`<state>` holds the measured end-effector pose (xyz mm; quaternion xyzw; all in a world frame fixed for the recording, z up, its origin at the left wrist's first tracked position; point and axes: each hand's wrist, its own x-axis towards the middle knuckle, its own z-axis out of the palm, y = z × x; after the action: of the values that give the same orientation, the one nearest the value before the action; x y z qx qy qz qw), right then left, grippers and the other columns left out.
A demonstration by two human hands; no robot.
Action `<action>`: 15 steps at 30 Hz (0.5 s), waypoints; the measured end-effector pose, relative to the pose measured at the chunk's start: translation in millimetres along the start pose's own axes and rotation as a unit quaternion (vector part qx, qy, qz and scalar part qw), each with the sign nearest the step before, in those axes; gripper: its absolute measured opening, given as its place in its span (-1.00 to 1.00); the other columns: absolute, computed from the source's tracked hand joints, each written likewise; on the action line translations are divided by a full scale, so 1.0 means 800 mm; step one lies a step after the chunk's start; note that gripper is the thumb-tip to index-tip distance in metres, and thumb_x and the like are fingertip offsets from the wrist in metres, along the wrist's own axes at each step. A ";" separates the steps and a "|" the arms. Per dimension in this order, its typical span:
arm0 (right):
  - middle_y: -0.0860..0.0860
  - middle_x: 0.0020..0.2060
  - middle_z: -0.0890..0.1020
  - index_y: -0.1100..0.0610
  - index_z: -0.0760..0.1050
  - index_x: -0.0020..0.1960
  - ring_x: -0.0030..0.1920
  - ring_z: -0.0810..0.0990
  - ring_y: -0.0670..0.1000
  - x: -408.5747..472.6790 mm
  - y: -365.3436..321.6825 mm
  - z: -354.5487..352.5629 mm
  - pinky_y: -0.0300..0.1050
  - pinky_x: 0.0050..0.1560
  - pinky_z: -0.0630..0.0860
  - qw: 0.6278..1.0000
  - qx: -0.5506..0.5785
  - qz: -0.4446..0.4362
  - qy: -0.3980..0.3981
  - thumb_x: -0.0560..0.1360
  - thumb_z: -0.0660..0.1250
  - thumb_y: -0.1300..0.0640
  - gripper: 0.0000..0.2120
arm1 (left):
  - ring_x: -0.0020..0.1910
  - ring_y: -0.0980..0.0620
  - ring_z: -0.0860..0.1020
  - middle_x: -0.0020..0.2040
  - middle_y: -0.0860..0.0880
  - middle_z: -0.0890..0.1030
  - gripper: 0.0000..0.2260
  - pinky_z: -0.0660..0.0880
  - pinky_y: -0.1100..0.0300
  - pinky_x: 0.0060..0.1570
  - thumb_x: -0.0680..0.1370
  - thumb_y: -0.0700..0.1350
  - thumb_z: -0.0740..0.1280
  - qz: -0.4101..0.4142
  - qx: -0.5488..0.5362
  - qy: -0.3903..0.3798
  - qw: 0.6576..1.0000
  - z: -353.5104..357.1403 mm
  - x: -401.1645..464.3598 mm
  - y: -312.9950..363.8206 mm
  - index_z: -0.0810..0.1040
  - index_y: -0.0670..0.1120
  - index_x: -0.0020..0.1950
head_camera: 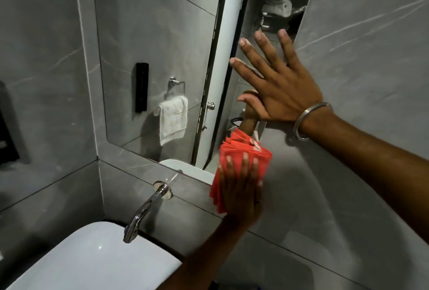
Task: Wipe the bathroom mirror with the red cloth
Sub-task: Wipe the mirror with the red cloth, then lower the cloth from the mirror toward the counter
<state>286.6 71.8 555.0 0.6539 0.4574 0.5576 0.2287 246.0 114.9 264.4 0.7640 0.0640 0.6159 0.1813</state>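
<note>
The bathroom mirror [151,45] hangs on the grey tiled wall above the basin. My left hand [241,192] reaches up from below and presses a folded red cloth [239,150] against the mirror's lower right corner, partly over the tile ledge beneath it. My right hand [278,85], with a metal bangle on the wrist, lies flat with its fingers spread on the mirror's right edge and the wall beside it. It holds nothing. Part of the hand and the cloth is reflected in the glass.
A chrome wall faucet [144,210] juts out over the white basin [92,261] at lower left. The mirror reflects a white hand towel [173,117] on a ring, a black wall unit [142,91] and a door. Grey tile wall [371,57] fills the right side.
</note>
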 end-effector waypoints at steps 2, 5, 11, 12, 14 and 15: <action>0.23 0.67 0.17 0.07 0.07 0.70 0.66 0.15 0.32 -0.004 0.001 -0.007 0.36 0.61 0.01 1.000 0.004 0.001 0.008 0.67 -0.13 -0.34 -0.27 | 0.69 -0.19 0.00 0.71 0.04 -0.05 -0.46 -0.04 -0.19 0.64 0.72 0.09 0.00 0.008 0.026 -0.010 1.000 -0.001 0.002 0.009 -0.02 0.05 0.69; 0.25 0.65 0.23 0.09 0.15 0.68 0.64 0.21 0.33 -0.003 0.001 -0.009 0.30 0.62 0.12 0.998 0.055 -0.015 0.017 0.70 -0.07 -0.26 -0.33 | 0.69 -0.17 -0.17 0.71 -0.01 -0.10 -0.40 -0.02 -0.21 0.59 0.68 0.00 0.06 0.028 0.055 -0.054 0.997 -0.009 0.005 -0.004 -0.08 -0.01 0.69; 0.23 0.56 0.41 0.20 0.46 0.51 0.63 0.26 0.27 -0.072 -0.043 -0.049 0.24 0.61 0.26 0.930 0.359 0.079 0.012 0.65 0.17 -0.08 -0.47 | 0.60 -0.40 0.10 0.63 -0.17 0.20 -0.28 0.20 -0.37 0.52 0.46 -0.43 0.37 0.001 -0.126 -0.320 0.939 -0.085 -0.035 0.016 0.25 -0.20 0.60; 0.17 0.57 0.42 0.15 0.47 0.50 0.66 0.21 0.18 -0.102 -0.063 -0.056 0.14 0.62 0.24 0.895 0.434 0.104 -0.028 0.65 0.17 -0.12 -0.46 | 0.56 -0.42 0.23 0.61 -0.23 0.23 -0.36 0.24 -0.34 0.51 0.55 -0.39 0.28 -0.064 -0.201 -0.407 0.889 -0.107 -0.049 0.021 0.27 -0.10 0.61; 0.09 0.53 0.48 0.14 0.55 0.44 0.65 0.23 0.02 -0.160 -0.102 -0.066 0.00 0.62 0.21 0.805 0.565 0.153 -0.096 0.63 0.22 -0.13 -0.50 | 0.49 -0.30 0.43 0.55 -0.29 0.39 -0.50 0.27 -0.20 0.56 0.65 -0.24 0.19 -0.190 -0.281 -0.527 0.779 -0.147 -0.063 0.027 0.32 0.12 0.55; 0.08 0.47 0.55 0.17 0.60 0.38 0.60 0.32 -0.02 -0.194 -0.123 -0.069 0.00 0.63 0.26 0.751 0.622 0.183 -0.126 0.62 0.27 -0.07 -0.55 | 0.48 -0.20 0.47 0.53 -0.27 0.43 -0.47 0.29 -0.12 0.57 0.62 -0.29 0.20 -0.235 -0.312 -0.571 0.722 -0.157 -0.068 0.025 0.33 0.05 0.57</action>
<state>207.3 -25.5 409.4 0.7872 0.5415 0.0937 -0.2798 109.8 103.8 244.1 0.8315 -0.0696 -0.0138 0.5509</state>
